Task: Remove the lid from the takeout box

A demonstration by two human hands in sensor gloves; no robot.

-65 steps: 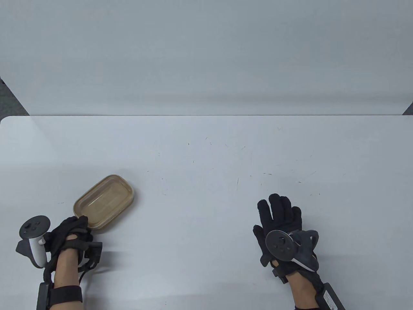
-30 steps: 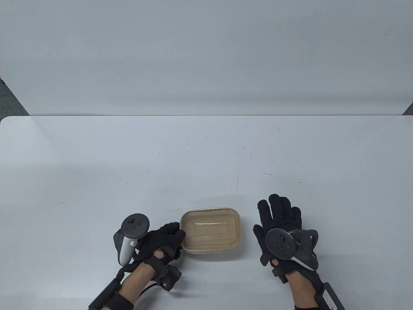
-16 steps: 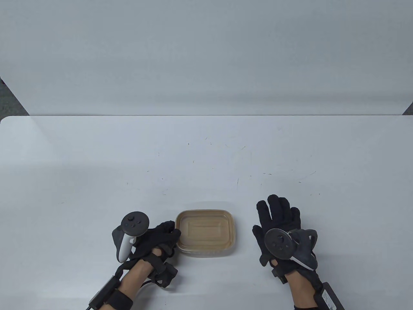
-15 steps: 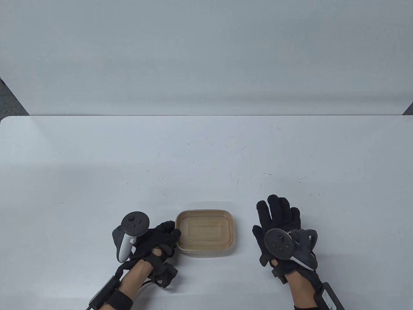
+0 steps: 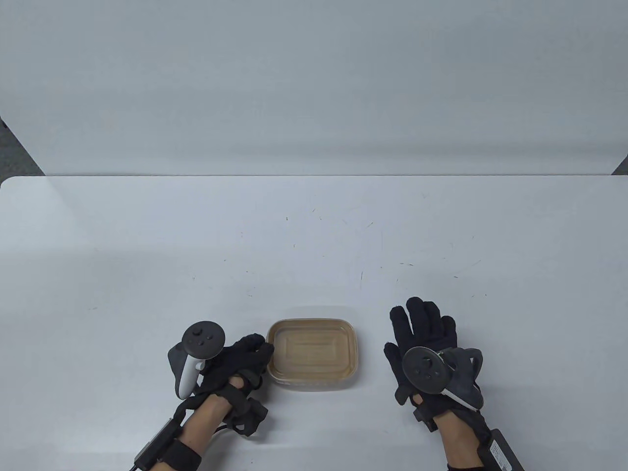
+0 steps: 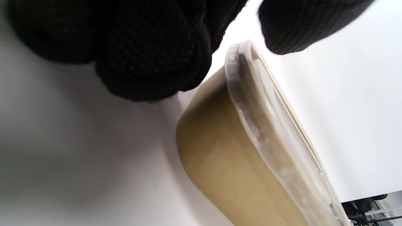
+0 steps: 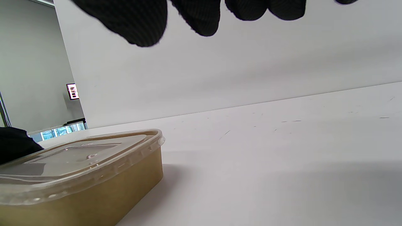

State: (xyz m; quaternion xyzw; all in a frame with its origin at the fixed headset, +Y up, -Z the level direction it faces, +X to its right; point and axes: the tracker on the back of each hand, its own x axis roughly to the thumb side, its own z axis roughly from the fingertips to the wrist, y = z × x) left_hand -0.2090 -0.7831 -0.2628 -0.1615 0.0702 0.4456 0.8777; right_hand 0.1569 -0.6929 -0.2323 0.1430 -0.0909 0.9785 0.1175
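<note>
A: Box? Your tan rectangular takeout box [image 5: 313,354], clear plastic lid [image 5: 311,347] on, sits near table [image 5: 314,235] front edge, btwn hands.

B: Grip?

A: Your left hand [image 5: 234,365] fingertips touch its left end, thumb apart; right hand [image 5: 426,343] spread flat.

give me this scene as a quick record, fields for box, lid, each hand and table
box: tan takeout box standing on the table, near the front edge, between the two hands
lid: clear lid seated on the box, not lifted
left hand: left hand at the box's left end, fingers by the rim; contact cannot be told
right hand: right hand flat, fingers spread, apart from the box
table: white table with faint scratches
</note>
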